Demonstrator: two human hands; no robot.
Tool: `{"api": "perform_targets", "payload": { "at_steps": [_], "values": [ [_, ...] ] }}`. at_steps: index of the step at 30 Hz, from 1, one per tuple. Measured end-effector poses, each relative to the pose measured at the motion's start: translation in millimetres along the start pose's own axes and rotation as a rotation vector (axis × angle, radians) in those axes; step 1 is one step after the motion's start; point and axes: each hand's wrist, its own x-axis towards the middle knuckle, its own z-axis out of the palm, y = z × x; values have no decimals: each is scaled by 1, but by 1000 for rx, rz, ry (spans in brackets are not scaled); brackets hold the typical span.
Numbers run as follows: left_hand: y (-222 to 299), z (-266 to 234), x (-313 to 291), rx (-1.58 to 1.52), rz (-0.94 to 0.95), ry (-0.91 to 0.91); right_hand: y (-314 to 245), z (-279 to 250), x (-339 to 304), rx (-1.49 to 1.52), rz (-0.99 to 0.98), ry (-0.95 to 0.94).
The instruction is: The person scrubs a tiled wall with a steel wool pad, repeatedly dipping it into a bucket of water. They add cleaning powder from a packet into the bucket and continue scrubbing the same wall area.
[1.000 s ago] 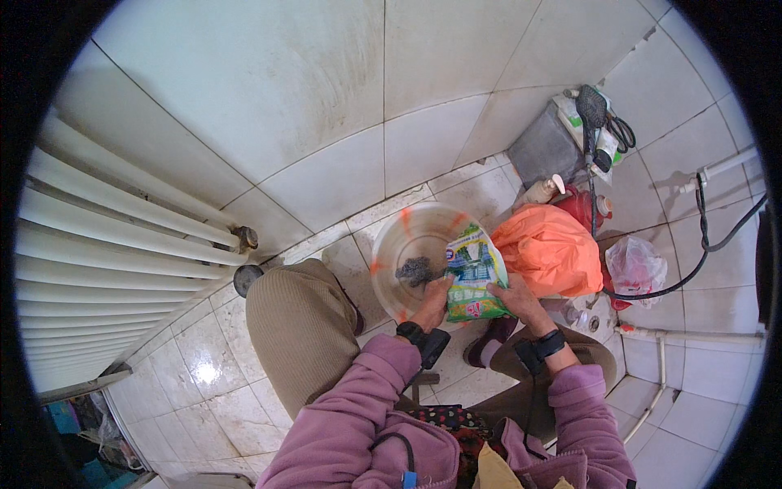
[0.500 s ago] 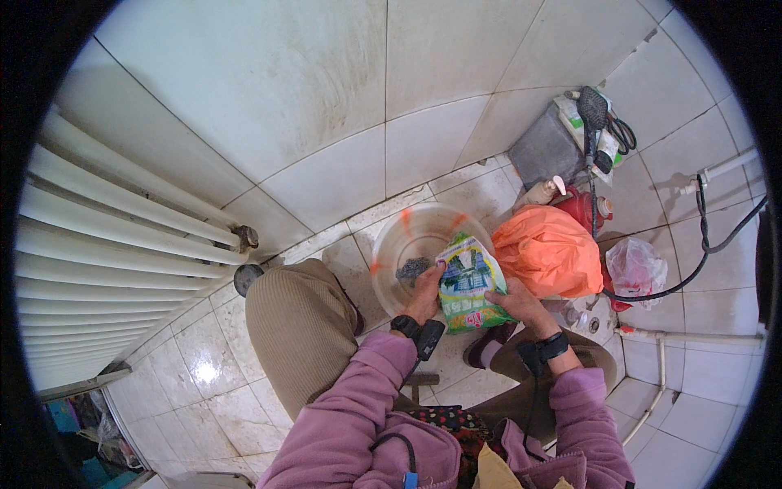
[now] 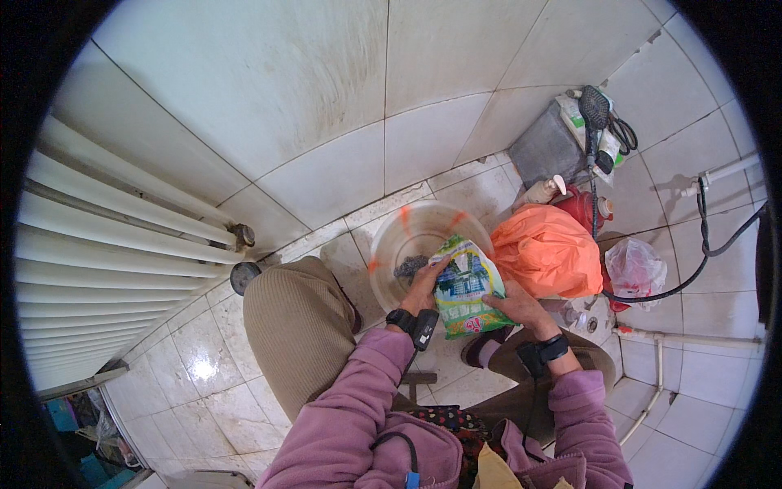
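Your left hand [image 3: 423, 281] and right hand [image 3: 515, 307] both pinch the green-and-white detergent bag [image 3: 463, 287]. Left fingers are closed on the bag's upper-left edge near the mouth; right fingers are wrapped on its lower-right side. Neither hand is spread.

Bag position: held just over the near rim of the clear plastic basin [image 3: 415, 244], which sits on the tiled floor against the wall. The bag overlaps the basin's right-front edge.

Key relation: the bag's long axis runs from lower right, near your right wrist, up and left toward the basin centre. The mouth end points into the basin and the sealed end toward you. Left hand is the one nearer the basin interior, sitting right over the dark wet item [image 3: 407, 267] on the basin bottom. Right hand stays outside the rim.

Whether the bag mouth is open I can't tell; your left fingers cover it.

Orange plastic bag [image 3: 547, 251] lies just beside the basin on the right, touching or nearly touching the detergent bag.
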Motion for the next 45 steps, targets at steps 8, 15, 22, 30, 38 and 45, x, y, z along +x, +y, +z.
{"api": "perform_targets", "payload": {
  "at_steps": [8, 15, 22, 30, 38, 45],
  "values": [
    [-22, -5, 3, -56, -151, -13, 3, -1, 5, -8, -23, 150],
    [-51, 12, -17, 321, -57, -94, 15, 2, 15, -87, 10, 377],
    [-57, 19, -17, 567, 187, 285, 4, 9, 19, 210, 127, 236],
    [-44, 2, -2, 766, 323, 444, -28, 17, 2, 413, 139, 84],
    [-22, -4, -15, 127, -160, -216, -2, 0, 17, 385, 108, 178],
    [-28, 5, -22, 108, -34, -309, -4, 7, 14, 396, 85, 206]
  ]
}}
